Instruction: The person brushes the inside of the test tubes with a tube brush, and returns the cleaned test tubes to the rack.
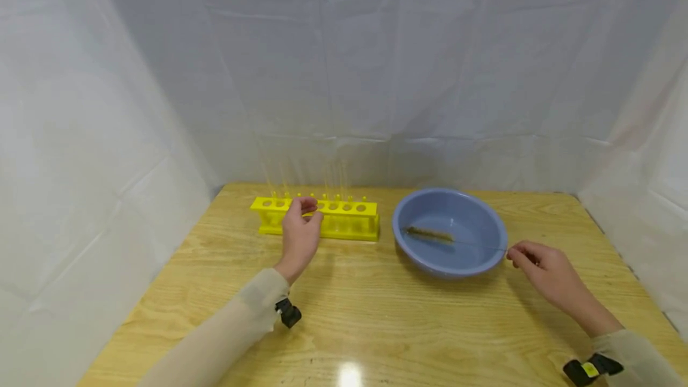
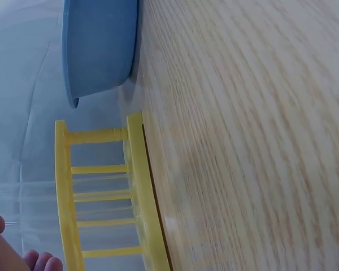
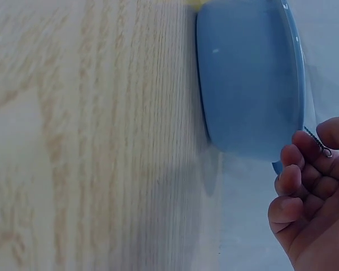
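The right hand (image 1: 550,273) pinches the end of a wire-handled, brown-bristled brush (image 1: 430,234) across a round blue basin (image 1: 451,271). The left hand (image 1: 301,235) is at a yellow rack (image 1: 349,235) of clear tubes (image 1: 285,177); its grip cannot be told.

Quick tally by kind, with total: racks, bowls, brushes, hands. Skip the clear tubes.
Racks: 1, the yellow rack
Bowls: 1, the blue bowl
Brushes: 1, the brush, bristles over the bowl, wire end in the right hand
Hands: 2, the left hand and the right hand
Total: 5
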`<move>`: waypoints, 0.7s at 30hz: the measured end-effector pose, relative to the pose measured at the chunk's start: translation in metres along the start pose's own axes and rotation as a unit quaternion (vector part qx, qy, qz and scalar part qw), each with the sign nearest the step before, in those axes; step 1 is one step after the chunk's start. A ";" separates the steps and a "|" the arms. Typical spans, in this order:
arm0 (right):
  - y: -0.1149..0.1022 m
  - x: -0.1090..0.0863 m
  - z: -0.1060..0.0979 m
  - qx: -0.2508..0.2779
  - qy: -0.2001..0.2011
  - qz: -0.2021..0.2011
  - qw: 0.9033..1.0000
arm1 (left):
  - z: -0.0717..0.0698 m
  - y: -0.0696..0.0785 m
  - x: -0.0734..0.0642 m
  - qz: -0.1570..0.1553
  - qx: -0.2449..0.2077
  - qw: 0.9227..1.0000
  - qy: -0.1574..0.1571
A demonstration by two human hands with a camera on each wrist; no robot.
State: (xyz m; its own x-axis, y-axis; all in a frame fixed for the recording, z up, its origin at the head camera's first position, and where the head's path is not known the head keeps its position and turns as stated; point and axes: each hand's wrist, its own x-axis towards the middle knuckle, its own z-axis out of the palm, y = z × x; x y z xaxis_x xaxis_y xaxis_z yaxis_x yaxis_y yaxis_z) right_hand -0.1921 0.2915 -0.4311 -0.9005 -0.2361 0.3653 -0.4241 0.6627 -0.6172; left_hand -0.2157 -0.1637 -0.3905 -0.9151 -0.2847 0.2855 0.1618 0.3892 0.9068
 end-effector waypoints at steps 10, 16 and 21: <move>0.001 -0.003 0.002 0.002 -0.001 -0.001 1.000 | 0.002 0.000 0.001 -0.005 -0.003 1.000 -0.013; -0.001 -0.004 0.000 -0.011 0.003 -0.001 1.000 | 0.003 -0.003 0.001 -0.004 -0.001 1.000 -0.016; -0.005 -0.001 -0.002 -0.029 -0.001 -0.003 1.000 | 0.004 -0.004 0.000 -0.003 0.006 1.000 -0.013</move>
State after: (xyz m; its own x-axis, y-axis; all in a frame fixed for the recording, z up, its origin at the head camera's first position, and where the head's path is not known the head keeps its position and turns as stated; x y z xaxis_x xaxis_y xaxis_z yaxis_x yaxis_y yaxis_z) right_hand -0.1888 0.2895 -0.4269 -0.8982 -0.2413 0.3675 -0.4230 0.7016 -0.5734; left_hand -0.2179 -0.1619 -0.3952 -0.9250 -0.2645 0.2728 0.1526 0.3988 0.9042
